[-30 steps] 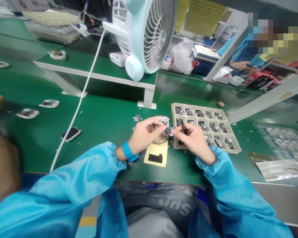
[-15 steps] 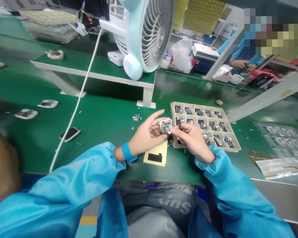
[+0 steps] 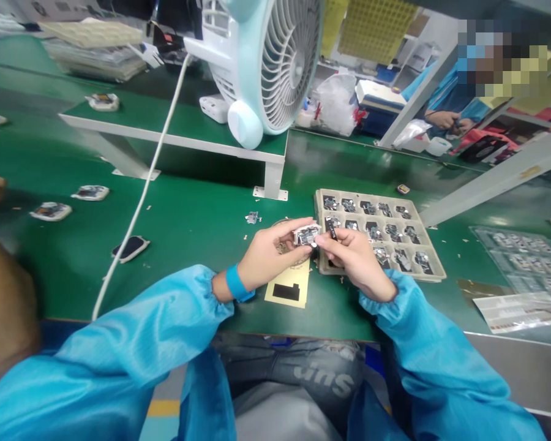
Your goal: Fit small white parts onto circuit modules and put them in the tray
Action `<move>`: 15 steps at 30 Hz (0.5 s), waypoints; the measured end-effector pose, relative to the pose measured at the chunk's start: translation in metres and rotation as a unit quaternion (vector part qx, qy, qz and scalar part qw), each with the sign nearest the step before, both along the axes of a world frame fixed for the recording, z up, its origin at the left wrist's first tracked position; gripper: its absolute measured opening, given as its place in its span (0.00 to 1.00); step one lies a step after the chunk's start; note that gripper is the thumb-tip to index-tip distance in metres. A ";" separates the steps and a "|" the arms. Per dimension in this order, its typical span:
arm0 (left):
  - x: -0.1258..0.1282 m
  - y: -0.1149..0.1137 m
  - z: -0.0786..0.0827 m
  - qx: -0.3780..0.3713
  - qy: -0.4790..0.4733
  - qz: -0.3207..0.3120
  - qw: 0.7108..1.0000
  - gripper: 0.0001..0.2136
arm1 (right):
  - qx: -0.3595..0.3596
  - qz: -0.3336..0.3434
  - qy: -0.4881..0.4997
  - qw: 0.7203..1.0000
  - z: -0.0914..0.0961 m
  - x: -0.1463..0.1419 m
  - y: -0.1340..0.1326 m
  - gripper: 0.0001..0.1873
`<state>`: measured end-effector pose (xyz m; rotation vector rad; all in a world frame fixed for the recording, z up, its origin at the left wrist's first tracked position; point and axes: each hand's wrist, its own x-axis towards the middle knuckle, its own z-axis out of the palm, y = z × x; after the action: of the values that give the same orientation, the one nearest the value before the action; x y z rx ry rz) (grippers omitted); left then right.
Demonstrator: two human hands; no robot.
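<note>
My left hand (image 3: 269,254) grips a small white-rimmed electronic device (image 3: 307,235) between thumb and fingers, its circuit side facing up. A blue band circles that wrist. My right hand (image 3: 359,256) is closed around a slim black tool (image 3: 332,229), perhaps tweezers, and its thumb and fingertip touch the device's right edge. Just behind the right hand lies a cream compartment tray (image 3: 434,269) holding circuit boards. Beneath the left hand is a yellow sheet (image 3: 275,278) with a black sticker (image 3: 286,292) on it. A loose small board (image 3: 252,217) rests on the table beyond.
A pale blue fan (image 3: 245,67) stands on a raised shelf (image 3: 174,131). Its white cable (image 3: 156,153) crosses the green table. More devices (image 3: 50,211) lie at left, near another person's arm (image 3: 4,288). Clear trays (image 3: 528,260) sit at right, beside a slanted post (image 3: 487,174).
The left hand's raised fingers have come down onto the device's top edge. The device has tilted slightly; the right hand stays at nearly the same place.
</note>
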<state>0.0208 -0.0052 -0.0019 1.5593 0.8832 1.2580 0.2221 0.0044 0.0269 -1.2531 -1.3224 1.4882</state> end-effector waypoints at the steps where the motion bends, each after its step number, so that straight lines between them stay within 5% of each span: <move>1: -0.001 0.000 0.000 0.017 0.019 0.009 1.000 0.23 | 0.002 -0.003 0.000 1.000 0.000 0.000 0.000 0.19; 8: -0.005 -0.001 0.007 0.139 0.113 0.047 0.983 0.18 | 0.018 0.008 -0.007 1.000 -0.001 -0.001 -0.001 0.19; 15: 0.001 -0.001 0.007 -0.078 -0.059 -0.012 0.995 0.22 | 0.175 -0.039 -0.045 0.983 -0.006 -0.007 -0.005 0.25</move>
<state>0.0217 -0.0066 0.0049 1.3552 0.8631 1.2196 0.2148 -0.0007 0.0209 -1.1357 -1.5004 1.0965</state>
